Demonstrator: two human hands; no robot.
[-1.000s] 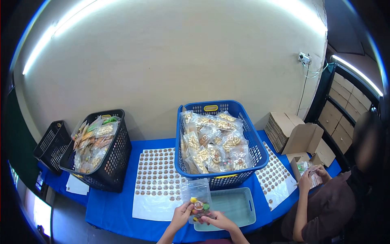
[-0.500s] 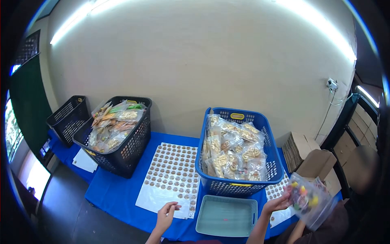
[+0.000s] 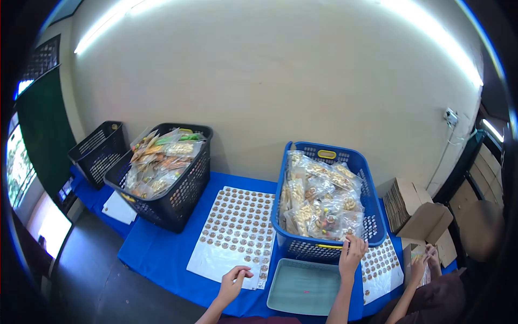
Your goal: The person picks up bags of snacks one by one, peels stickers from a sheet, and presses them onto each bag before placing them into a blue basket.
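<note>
My left hand [image 3: 235, 281] is above the lower edge of a white sheet [image 3: 216, 264] with rows of round brown stickers. Its fingers are loosely bent, and I see nothing held in them. At the front rim of a blue basket [image 3: 302, 245] is my right hand [image 3: 352, 256], fingers apart and empty. Many clear bags of pale, curled snack pieces [image 3: 302, 216] fill that basket. Among them, near the front, lies a clear bag with red and yellow pieces [image 3: 331, 220]. A shallow pale green tray [image 3: 280, 308] sits between my hands, below the basket.
A black basket [image 3: 186, 200] holds more filled bags; another black basket [image 3: 89, 162] stands behind it. Right of the blue basket are a second sticker sheet [image 3: 383, 270] and cardboard boxes [image 3: 429, 221]. A co-worker's hands [image 3: 423, 264] handle a bag beside an open box.
My right hand has moved left to the blue basket and let go of the clear bag with coloured pieces. Such a bag now lies in the basket. The view has shifted slightly.
</note>
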